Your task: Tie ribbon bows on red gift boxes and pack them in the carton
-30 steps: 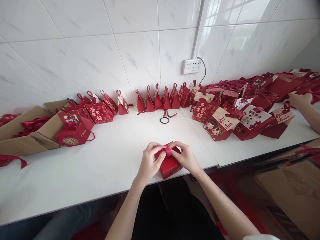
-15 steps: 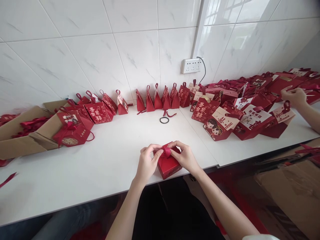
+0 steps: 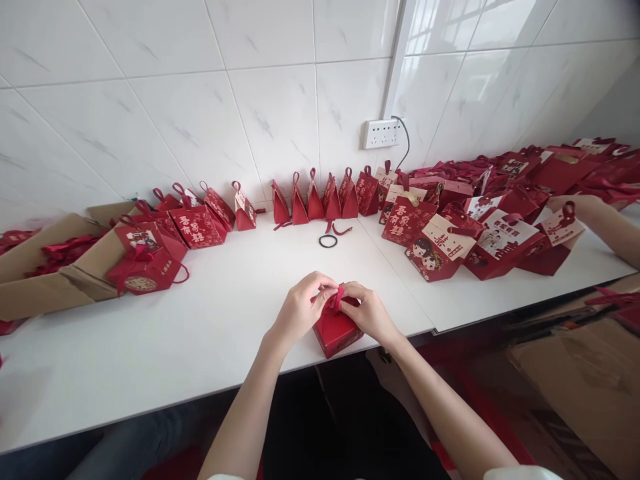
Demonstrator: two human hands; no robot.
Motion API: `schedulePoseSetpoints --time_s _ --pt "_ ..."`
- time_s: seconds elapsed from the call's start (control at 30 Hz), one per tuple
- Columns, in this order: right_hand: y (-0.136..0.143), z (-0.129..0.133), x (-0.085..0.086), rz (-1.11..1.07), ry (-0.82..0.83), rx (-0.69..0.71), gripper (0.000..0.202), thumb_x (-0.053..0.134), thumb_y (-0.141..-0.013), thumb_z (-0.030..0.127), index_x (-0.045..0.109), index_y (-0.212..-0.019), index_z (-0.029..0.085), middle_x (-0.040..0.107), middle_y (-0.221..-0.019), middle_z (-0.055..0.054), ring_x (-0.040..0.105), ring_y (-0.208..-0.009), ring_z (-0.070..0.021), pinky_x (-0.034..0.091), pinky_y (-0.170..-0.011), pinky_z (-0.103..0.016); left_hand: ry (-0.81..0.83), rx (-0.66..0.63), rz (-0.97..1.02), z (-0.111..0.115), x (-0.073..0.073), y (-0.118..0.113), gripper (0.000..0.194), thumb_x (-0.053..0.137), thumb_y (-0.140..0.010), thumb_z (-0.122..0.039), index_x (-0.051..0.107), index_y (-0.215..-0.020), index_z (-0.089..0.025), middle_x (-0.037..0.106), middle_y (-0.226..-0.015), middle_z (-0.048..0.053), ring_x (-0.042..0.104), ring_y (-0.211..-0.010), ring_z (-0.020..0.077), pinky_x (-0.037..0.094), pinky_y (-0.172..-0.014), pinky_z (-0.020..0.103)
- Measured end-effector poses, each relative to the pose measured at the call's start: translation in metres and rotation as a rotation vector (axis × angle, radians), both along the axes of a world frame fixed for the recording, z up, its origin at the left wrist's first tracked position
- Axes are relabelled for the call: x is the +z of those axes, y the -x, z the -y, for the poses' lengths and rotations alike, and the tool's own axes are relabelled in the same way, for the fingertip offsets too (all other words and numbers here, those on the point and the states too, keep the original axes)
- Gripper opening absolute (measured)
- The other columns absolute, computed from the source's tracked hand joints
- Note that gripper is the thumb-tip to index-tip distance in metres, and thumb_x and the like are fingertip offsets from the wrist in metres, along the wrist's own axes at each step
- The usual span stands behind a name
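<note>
Red box [image 3: 337, 335]: sitting on the near edge of the white table [image 3: 225, 333], around the middle, right between the two hands. Looks like thin card, so I'd guess light, stiffish, easy to dent if you squash it. Glossy top might be a touch slippery; I'd hold it by the side edges, not press on the lid.

Ribbon [image 3: 339, 297]: on top of the box toward its far side, bunched up in a loop. Probably soft, floppy and a bit slick, so a fingertip pinch close to the loop seems the way to go.

Left hand [image 3: 299, 308]: thumb and forefinger brought together on the ribbon's left side, tips just about meeting. Exactly which strand they've got, can't tell.

Right hand [image 3: 371, 315]: thumb and forefinger nipping the loop from the right, only ribbon thickness between them; the hand hangs over the box's right far corner.

Black ring [image 3: 328, 241]: lying on the table beyond the box, nobody touching it.

Little boxes [image 3: 315, 205]: lined up at the far side by the wall, ribbon handles up.
</note>
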State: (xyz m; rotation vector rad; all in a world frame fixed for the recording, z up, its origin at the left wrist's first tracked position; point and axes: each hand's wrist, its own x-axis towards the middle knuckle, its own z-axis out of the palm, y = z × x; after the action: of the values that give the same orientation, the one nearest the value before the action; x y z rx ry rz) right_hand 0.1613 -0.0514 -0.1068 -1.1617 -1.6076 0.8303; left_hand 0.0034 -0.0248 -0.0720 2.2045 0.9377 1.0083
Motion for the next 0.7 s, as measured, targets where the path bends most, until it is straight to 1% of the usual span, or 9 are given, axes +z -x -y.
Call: schedulePoseSetpoints --time_s 0.1,0.17,0.27,0.33,0.43,0.5,0.6,0.7 --pt "-0.001 -0.001 -0.002 -0.047 0.006 0.034 0.017 0.059 -0.081 0.029 0.068 -0.067 0.024 0.068 -0.077 -0.003 0.059 -0.084 -0.0198 0.047 -0.079 -0.035 -0.055 0.013 -0.045 -0.007 -0.005 0.002 0.012 0.044 -0.089 -0.020 0.055 -0.084 -0.021 0.060 -0.084 0.001 0.058 -0.080 0.0128 0.048 -0.074 0.026" --pt "-0.002 -0.002 -0.005 -0.101 0.018 0.053 0.018 0.060 -0.080 0.034 0.069 -0.069 0.024 0.068 -0.078 -0.004 0.060 -0.086 -0.0204 0.047 -0.081 -0.035 -0.037 0.030 -0.090 -0.008 -0.011 0.005 0.012 0.045 -0.088 -0.017 0.056 -0.084 -0.022 0.061 -0.085 0.001 0.058 -0.082 0.0137 0.048 -0.074 0.027" --pt "-0.001 -0.003 -0.008 -0.165 0.050 0.039 0.018 0.060 -0.080 0.037 0.068 -0.074 0.022 0.068 -0.082 -0.004 0.061 -0.084 -0.0199 0.048 -0.078 -0.034 0.018 0.063 -0.114 -0.002 -0.019 0.010 0.012 0.049 -0.085 -0.016 0.058 -0.083 -0.022 0.061 -0.084 0.001 0.057 -0.084 0.0154 0.048 -0.075 0.029" --pt "0.000 -0.003 -0.008 -0.175 0.068 0.013 0.016 0.060 -0.079 0.034 0.067 -0.075 0.021 0.068 -0.082 -0.004 0.061 -0.081 -0.0191 0.048 -0.076 -0.033 0.056 0.096 -0.103 0.006 -0.022 0.012 0.009 0.052 -0.084 -0.019 0.059 -0.082 -0.022 0.061 -0.082 0.001 0.057 -0.084 0.0167 0.049 -0.075 0.031" --pt "0.002 0.000 -0.005 -0.154 0.077 -0.019 0.011 0.058 -0.078 0.028 0.064 -0.074 0.020 0.066 -0.081 -0.004 0.061 -0.080 -0.0183 0.048 -0.075 -0.032 0.119 0.128 -0.093 0.018 -0.022 0.011 0.009 0.052 -0.085 -0.024 0.060 -0.082 -0.022 0.061 -0.080 0.002 0.055 -0.084 0.0180 0.048 -0.074 0.032" --pt "0.003 0.001 -0.002 -0.127 0.075 -0.034 0.010 0.056 -0.077 0.025 0.062 -0.073 0.020 0.066 -0.079 -0.003 0.061 -0.079 -0.0181 0.047 -0.075 -0.032 0.159 0.123 -0.102 0.022 -0.019 0.009 0.010 0.051 -0.085 -0.024 0.061 -0.082 -0.022 0.062 -0.080 0.002 0.054 -0.085 0.0182 0.047 -0.077 0.033" --pt "0.003 0.002 0.000 -0.095 0.074 -0.049 0.009 0.055 -0.077 0.024 0.062 -0.074 0.020 0.066 -0.079 -0.003 0.061 -0.079 -0.0182 0.047 -0.075 -0.033 0.218 0.107 -0.108 0.025 -0.014 0.005 0.010 0.051 -0.084 -0.026 0.060 -0.082 -0.022 0.062 -0.083 0.001 0.053 -0.089 0.0189 0.045 -0.083 0.035" --pt "0.002 0.002 0.000 -0.072 0.076 -0.068 0.009 0.055 -0.077 0.026 0.062 -0.076 0.019 0.066 -0.080 -0.004 0.061 -0.080 -0.0189 0.047 -0.076 -0.033 0.256 0.144 -0.059 0.024 -0.016 0.000 0.018 0.048 -0.087 -0.034 0.062 -0.084 -0.022 0.061 -0.089 0.003 0.051 -0.095 0.0200 0.043 -0.089 0.037"
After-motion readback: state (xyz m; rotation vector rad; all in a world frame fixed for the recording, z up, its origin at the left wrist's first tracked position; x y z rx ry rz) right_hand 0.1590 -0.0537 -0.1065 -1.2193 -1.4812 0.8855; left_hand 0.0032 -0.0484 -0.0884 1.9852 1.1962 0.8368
